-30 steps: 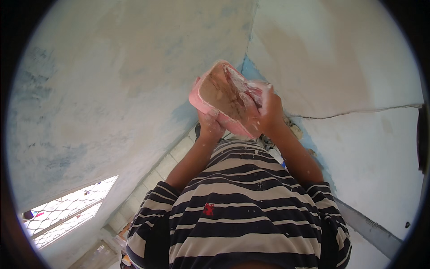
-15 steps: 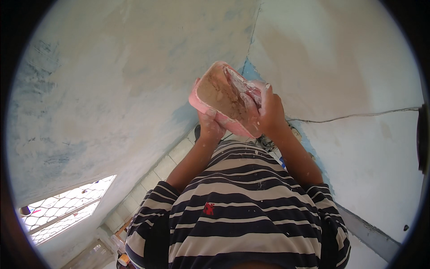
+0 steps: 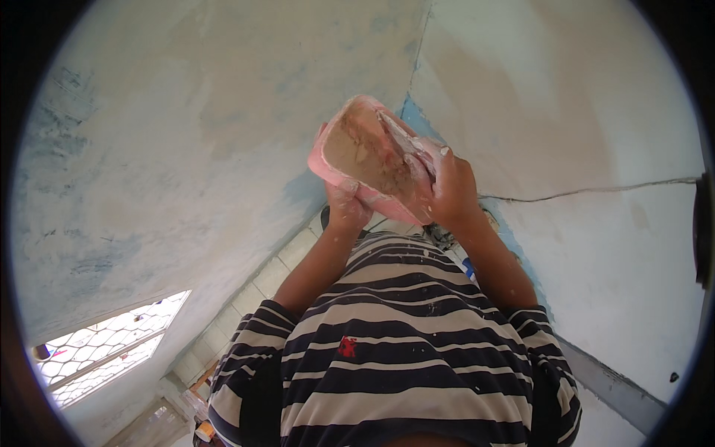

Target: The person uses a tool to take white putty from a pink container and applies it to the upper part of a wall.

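Note:
A pink plastic tub (image 3: 392, 208) is held up in front of me, tilted, with its open top facing me. Inside lies beige paste (image 3: 348, 153), smooth toward the left and rough toward the right, with white smears along the right inner wall. My left hand (image 3: 348, 207) is closed around the tub's left and near side from below. At the right rim, my right hand (image 3: 456, 186) is closed, its thumb raised and its fingers reaching to the inner wall. White residue coats those fingers. Whether a small tool is in them, I cannot make out.
Two patchy, plastered walls meet in a corner (image 3: 414, 82) beyond the tub. A thin cable (image 3: 588, 191) runs along the right wall. A grilled window (image 3: 112, 346) is at lower left. Pale floor tiles (image 3: 272, 277) and a blue item (image 3: 468, 267) show below.
The tub has shifted slightly left and away from me, both hands moving with it. My right fingers have moved a little at the inner wall, and the paste there looks disturbed.

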Tool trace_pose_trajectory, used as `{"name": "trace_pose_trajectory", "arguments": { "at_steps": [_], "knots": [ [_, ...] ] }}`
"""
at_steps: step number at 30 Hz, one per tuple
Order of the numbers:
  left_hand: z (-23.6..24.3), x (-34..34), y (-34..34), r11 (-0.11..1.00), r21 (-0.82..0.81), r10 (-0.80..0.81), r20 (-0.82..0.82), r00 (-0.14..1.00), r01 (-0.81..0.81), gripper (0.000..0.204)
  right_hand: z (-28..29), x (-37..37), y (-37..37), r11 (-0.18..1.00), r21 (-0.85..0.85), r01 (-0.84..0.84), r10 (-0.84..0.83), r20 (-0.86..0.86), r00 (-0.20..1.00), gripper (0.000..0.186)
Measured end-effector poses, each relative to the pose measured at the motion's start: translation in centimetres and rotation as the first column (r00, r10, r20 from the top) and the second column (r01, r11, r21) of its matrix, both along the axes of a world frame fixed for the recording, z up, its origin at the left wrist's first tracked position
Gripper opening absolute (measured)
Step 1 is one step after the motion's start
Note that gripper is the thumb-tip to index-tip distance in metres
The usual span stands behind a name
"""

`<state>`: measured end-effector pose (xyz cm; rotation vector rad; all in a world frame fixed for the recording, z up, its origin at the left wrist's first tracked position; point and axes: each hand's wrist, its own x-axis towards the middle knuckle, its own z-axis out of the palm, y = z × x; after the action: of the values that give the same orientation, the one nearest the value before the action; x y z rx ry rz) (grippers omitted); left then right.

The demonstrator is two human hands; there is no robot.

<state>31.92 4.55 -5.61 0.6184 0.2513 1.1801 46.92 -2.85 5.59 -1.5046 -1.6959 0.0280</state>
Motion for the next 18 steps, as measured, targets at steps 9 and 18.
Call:
{"name": "trace_pose_trajectory", "arguments": {
  "at_steps": [9,18],
  "knots": [
    [2.2,1.5,-0.8,0.987,0.125,0.1,-0.027,0.995,-0.096,0.078,2.4,0.4,-0.4,0.989,0.07,0.133,-0.116,-0.211,0.971,0.026],
    [-0.5,-0.1,0.6,0.999,-0.014,0.051,-0.006,0.999,-0.051,0.077,1.4,1.5,-0.8,0.995,-0.042,-0.091,0.092,0.029,0.995,0.03]
  ]
}}
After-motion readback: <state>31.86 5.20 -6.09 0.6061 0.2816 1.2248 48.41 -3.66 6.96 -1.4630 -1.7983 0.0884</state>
